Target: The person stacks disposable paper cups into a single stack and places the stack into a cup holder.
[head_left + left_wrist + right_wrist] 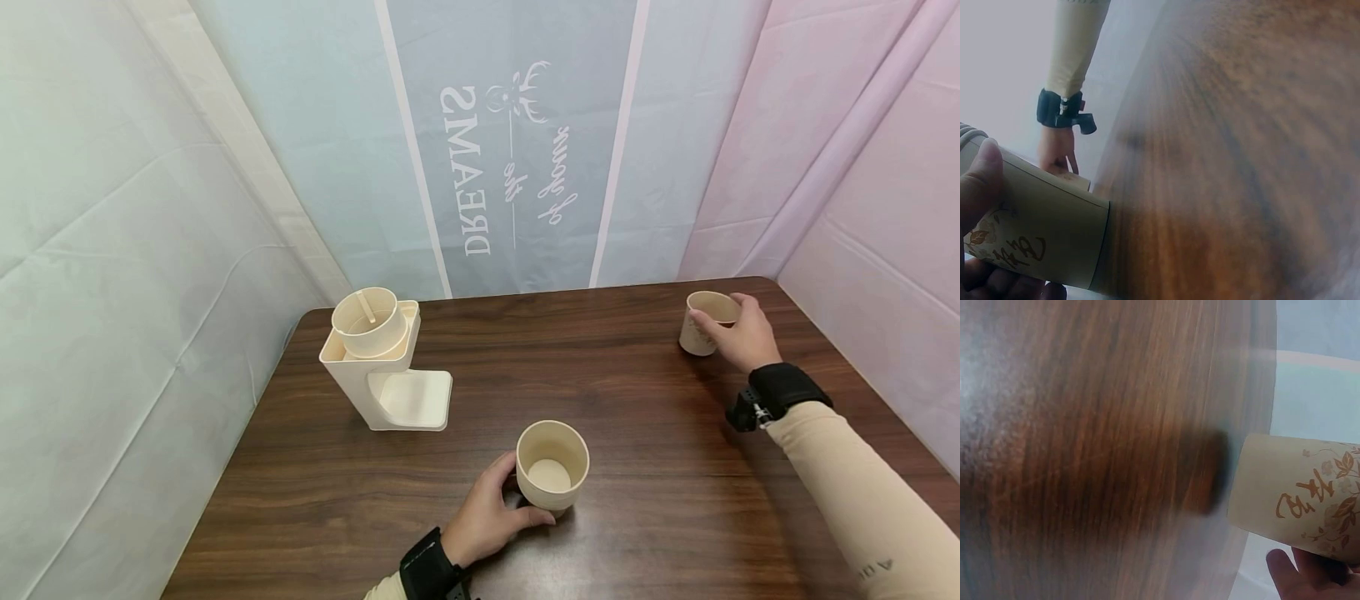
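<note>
My left hand (482,518) holds a beige paper cup (534,497) upright near the table's front, fingers at its left side and thumb at the near side. In the left wrist view, flowers and brown writing mark this cup (1054,219), and ridged rim lines show at its top. Toward the far right corner, my right hand (752,335) grips another beige paper cup (699,332) between thumb and fingers. The right wrist view shows that cup's (1291,487) printed flowers, with a dark shadow on the table by its base; some of its fingers are hidden.
A cream plastic stand (352,392) with a flat base stands at the back left. A round cup-like holder (371,340) with a slanted strip inside sits on its top. Hanging cloth (525,250) borders the brown wooden table (600,375) at the back and sides.
</note>
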Motion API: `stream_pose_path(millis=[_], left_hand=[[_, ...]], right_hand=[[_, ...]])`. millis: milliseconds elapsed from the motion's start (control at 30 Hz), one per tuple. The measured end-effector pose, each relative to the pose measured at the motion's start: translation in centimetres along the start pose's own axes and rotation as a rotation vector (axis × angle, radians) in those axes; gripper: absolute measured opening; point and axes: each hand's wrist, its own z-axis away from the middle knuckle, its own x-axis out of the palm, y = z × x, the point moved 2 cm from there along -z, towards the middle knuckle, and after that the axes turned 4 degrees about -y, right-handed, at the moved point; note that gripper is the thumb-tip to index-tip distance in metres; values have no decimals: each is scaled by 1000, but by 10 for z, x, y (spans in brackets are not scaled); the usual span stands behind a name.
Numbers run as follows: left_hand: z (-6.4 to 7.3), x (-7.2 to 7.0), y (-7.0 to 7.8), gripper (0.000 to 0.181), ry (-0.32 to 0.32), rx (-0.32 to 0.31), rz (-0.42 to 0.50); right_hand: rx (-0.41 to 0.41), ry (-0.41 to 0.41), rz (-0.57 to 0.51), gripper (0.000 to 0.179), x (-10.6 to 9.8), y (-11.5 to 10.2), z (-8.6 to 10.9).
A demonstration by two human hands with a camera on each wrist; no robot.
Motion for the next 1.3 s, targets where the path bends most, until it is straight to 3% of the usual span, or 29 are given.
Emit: stream_pose_path(millis=[600,933,1300], left_hand=[[0,0,0,68,8,9,2],[1,-1,1,68,10,1,-5],[0,0,-1,68,1,4,0]], right_hand=[[-57,-32,-2,93,-3,-22,15],[-55,-51,-11,93,-6,-48,28],[-147,-86,-28,81,-9,-73,52]])
